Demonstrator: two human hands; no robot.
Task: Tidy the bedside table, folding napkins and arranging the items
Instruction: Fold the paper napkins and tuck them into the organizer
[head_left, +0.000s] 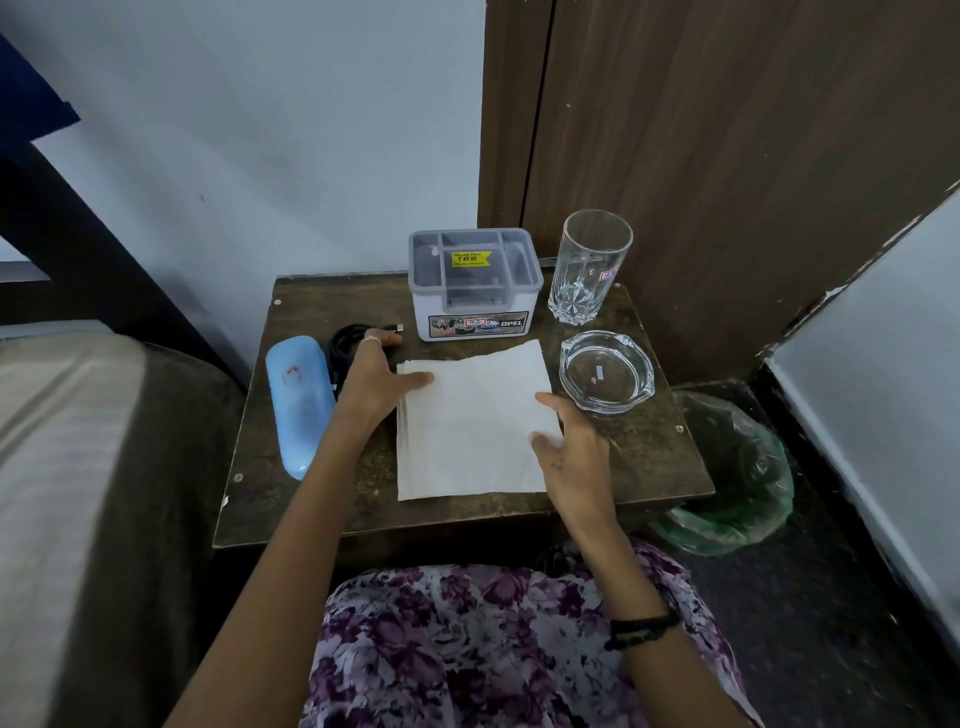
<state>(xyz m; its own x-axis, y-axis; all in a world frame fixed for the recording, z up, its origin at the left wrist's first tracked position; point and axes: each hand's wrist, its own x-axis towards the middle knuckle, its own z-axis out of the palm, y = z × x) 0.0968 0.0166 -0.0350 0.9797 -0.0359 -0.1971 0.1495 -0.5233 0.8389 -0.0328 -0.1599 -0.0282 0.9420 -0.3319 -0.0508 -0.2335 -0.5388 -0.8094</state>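
Note:
A white paper napkin (470, 423) lies spread flat in the middle of the dark wooden bedside table (291, 467). My left hand (376, 379) rests on the napkin's left edge with its fingers extended, one finger reaching out over a coiled black cable (349, 345). My right hand (571, 447) lies flat on the napkin's right edge, thumb on the paper. A light blue case (298, 405) lies along the table's left side. At the back stand a grey plastic organiser box (474, 283) and a tall empty glass (589, 267). A clear glass ashtray (605, 371) sits right of the napkin.
A bed with a brown cover (104, 467) presses against the table's left side. A bin lined with a green plastic bag (737, 473) stands on the floor to the right. A wooden door (727, 130) and a white wall rise behind the table.

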